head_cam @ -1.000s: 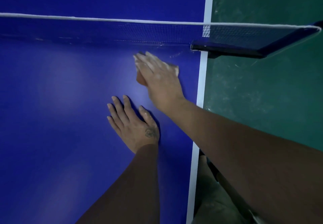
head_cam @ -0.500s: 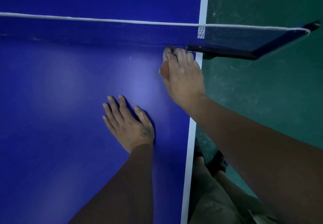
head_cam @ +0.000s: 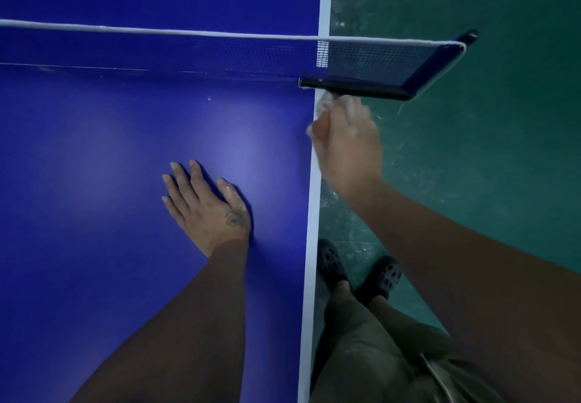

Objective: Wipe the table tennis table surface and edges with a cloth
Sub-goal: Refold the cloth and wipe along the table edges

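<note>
Two hands: the right hand [head_cam: 347, 141] grips a cloth [head_cam: 323, 104] at the edge of the worktop [head_cam: 94, 189]; the left hand [head_cam: 206, 206] rests flat, fingers spread.

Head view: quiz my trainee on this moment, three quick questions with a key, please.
1. True or false: the left hand lies flat on the table.
2. Where is the cloth? A) at the table's side edge, beside the net clamp; B) under the left hand; C) in the middle of the table.
3. Which hand holds the cloth?
Key: 1 true; 2 A; 3 the right hand.
</note>
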Available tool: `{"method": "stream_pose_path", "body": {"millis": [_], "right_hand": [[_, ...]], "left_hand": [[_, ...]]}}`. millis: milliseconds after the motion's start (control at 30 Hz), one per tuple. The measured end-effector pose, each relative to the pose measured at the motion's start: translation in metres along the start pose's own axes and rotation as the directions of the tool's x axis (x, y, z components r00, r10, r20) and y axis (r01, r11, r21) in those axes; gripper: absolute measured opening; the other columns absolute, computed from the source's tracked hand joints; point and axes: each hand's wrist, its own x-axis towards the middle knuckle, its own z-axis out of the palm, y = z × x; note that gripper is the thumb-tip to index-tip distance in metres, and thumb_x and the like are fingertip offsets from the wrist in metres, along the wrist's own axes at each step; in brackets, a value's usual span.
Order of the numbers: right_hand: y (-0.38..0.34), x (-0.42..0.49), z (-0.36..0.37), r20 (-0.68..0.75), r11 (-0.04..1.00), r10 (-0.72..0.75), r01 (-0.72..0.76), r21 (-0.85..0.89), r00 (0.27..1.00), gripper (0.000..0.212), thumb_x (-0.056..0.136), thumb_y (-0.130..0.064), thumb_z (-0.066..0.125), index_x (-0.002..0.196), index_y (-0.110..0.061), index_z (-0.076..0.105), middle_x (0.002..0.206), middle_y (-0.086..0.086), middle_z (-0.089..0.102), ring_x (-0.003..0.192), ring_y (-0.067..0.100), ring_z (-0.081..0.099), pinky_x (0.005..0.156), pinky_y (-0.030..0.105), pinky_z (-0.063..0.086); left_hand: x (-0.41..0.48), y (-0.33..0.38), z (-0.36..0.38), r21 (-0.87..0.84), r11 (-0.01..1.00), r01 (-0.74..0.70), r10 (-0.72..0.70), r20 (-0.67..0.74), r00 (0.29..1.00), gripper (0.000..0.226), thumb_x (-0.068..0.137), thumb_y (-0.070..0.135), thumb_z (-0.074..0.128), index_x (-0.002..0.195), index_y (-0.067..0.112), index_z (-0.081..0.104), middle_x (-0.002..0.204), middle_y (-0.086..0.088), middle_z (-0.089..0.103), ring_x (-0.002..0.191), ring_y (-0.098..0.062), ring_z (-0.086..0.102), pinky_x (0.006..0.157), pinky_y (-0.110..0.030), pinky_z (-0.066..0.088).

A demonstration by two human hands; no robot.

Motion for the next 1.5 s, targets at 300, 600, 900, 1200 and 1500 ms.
{"method": "stream_pose_path", "body": {"millis": [300,600,900,1200,1500], "right_hand": [[-0.033,0.034,0.025,0.062,0.972,-0.230,0.233,-0.038,0.971,0.052,0.103,-0.032,0.060,0.152,-0.015,0.053,0.140,0.007,0.056,0.124,0.032,0.053,0.098,0.044,0.042],[-0.014,-0.008,0.014,-0.073,0.987,0.103,-0.093,0.129,0.992,0.030,0.097,-0.020,0.069,0.122,-0.003,0.068,0.123,0.017,0.064,0.113,0.038,0.057,0.104,0.049,0.045],[-0.174,0.076,0.061,0.001,0.915,-0.395,0.393,0.093,0.919,0.048,0.104,-0.036,0.063,0.150,-0.022,0.055,0.138,-0.005,0.059,0.121,0.022,0.054,0.095,0.039,0.048],[-0.050,0.005,0.058,-0.021,0.961,-0.250,0.251,0.119,0.968,0.048,0.093,-0.031,0.076,0.133,-0.009,0.065,0.128,0.013,0.063,0.103,0.037,0.057,0.086,0.049,0.051],[0.030,-0.014,0.014,0.003,0.911,0.312,-0.300,0.284,0.950,0.036,0.104,-0.037,0.066,0.132,-0.016,0.061,0.136,0.012,0.051,0.122,0.031,0.056,0.103,0.043,0.051]], "left_hand": [[-0.002,0.002,0.001,-0.005,1.000,-0.022,0.022,-0.043,0.999,0.059,0.113,0.039,0.044,0.166,0.013,0.045,0.178,-0.009,0.031,0.168,-0.030,0.021,0.137,-0.051,0.014],[0.002,-0.001,0.002,-0.012,1.000,-0.029,0.028,-0.083,0.996,0.057,0.109,0.034,0.050,0.161,0.010,0.052,0.175,-0.012,0.037,0.166,-0.033,0.028,0.135,-0.055,0.019],[0.003,-0.006,0.005,-0.023,0.999,-0.037,0.035,-0.092,0.995,0.052,0.109,0.027,0.054,0.158,0.009,0.055,0.174,-0.013,0.040,0.164,-0.034,0.031,0.134,-0.055,0.022],[0.004,-0.005,0.005,-0.018,0.999,-0.028,0.027,-0.085,0.996,0.053,0.108,0.028,0.053,0.158,0.010,0.056,0.173,-0.013,0.040,0.164,-0.034,0.032,0.134,-0.055,0.023],[0.002,-0.003,0.001,-0.039,0.999,-0.025,0.023,-0.045,0.999,0.055,0.110,0.031,0.050,0.162,0.012,0.051,0.176,-0.010,0.036,0.167,-0.031,0.026,0.136,-0.052,0.017]]}}
